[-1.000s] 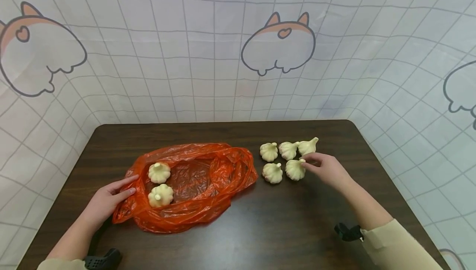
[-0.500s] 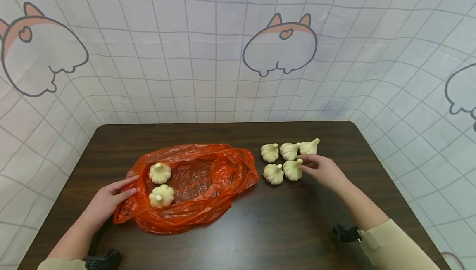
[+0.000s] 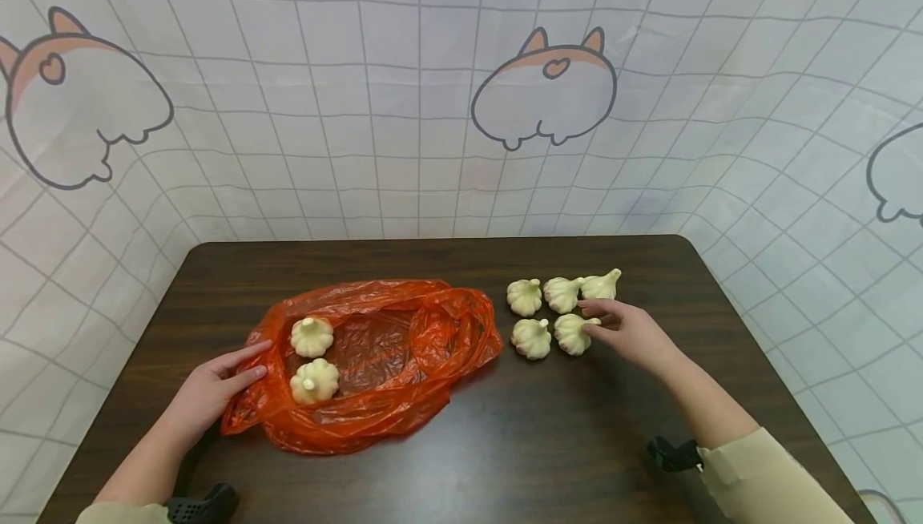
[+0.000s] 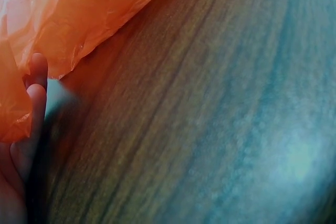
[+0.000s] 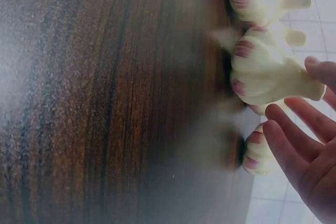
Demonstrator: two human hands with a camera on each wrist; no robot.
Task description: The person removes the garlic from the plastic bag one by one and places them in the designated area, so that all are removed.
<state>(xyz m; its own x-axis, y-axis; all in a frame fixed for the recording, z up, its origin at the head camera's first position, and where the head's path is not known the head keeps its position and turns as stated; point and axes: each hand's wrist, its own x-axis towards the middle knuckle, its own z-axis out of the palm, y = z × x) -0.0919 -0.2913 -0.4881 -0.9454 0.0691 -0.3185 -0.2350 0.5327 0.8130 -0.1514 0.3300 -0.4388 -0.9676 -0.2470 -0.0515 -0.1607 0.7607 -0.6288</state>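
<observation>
In the head view my left hand (image 3: 205, 396) holds the left rim of a crumpled orange-red plastic bag (image 3: 360, 424); part of its grip is hidden by the plastic. Two garlic bulbs (image 3: 312, 337) sit inside the bag's open left end. My right hand (image 3: 634, 337) is beside the front-right garlic bulb (image 3: 572, 336), its thumb touching the stem. The other fingers are spread apart beyond it and do not close round the bulb. In the right wrist view this bulb (image 5: 257, 69) lies tilted, its stem towards the thumb (image 5: 317, 69).
More garlic bulbs stand close by: one (image 3: 530, 339) to its left and a back row with a left bulb (image 3: 524, 297), a middle one (image 3: 562, 295) and a right one (image 3: 600, 285). The dark wooden table (image 3: 505, 460) meets a grid-patterned cloth (image 3: 433, 147) behind.
The front-right garlic bulb has shifted slightly left, then back right, and its stem now leans towards my right hand. My left hand and the bag hold still.
</observation>
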